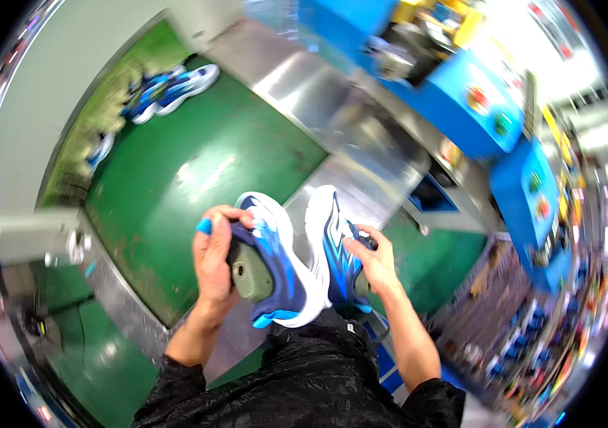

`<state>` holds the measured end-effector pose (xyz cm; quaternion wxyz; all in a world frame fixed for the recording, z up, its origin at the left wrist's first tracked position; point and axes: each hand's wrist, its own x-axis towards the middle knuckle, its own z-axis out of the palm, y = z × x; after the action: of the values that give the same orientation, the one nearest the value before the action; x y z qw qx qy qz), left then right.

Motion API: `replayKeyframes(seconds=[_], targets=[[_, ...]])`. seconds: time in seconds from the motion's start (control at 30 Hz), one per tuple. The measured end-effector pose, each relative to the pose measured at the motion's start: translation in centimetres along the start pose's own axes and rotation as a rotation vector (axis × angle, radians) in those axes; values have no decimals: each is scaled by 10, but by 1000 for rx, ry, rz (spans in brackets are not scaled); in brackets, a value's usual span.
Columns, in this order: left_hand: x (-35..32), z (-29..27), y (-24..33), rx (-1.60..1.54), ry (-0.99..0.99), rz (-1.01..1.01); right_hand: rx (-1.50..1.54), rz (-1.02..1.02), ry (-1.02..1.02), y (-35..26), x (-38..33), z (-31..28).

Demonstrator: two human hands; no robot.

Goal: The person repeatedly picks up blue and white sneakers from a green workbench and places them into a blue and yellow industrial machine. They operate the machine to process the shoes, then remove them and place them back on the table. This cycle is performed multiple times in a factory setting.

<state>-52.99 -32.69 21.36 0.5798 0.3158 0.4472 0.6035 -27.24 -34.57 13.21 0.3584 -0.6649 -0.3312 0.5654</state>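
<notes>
My left hand [213, 260] grips a blue and white sports shoe [275, 264] by its collar; a grey-green last fills the shoe's opening. A blue cover sits on that hand's fingertip. My right hand [373, 260] holds a second blue and white shoe [332, 242] at its heel side. Both shoes are held close together in front of my body, soles toward each other, toes pointing away from me.
A green surface [175, 185] lies to the left with another pair of blue shoes [168, 89] far off on it. A metal conveyor plate [318, 93] runs ahead. Blue machines [475, 107] with round buttons stand to the right. Shelves of shoes [532, 335] are at lower right.
</notes>
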Motion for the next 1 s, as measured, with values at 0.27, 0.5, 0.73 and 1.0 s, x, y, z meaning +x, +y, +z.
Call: replayKeyframes(seconds=[0.27,0.5,0.73,1.0], targets=[[-96,163,-27,50,-1044,101,127,-438,493,-15,-274,-132],[-319,235,-96,-176,-1782,-494,406,-139,1311,160,-565,-92],[-535,293,-140,-102,-2736,-384,349,527,2237,301,-684,-16],[-530,257,-138,-325,-2413,207,-131,38,2660,218,-598,-76]])
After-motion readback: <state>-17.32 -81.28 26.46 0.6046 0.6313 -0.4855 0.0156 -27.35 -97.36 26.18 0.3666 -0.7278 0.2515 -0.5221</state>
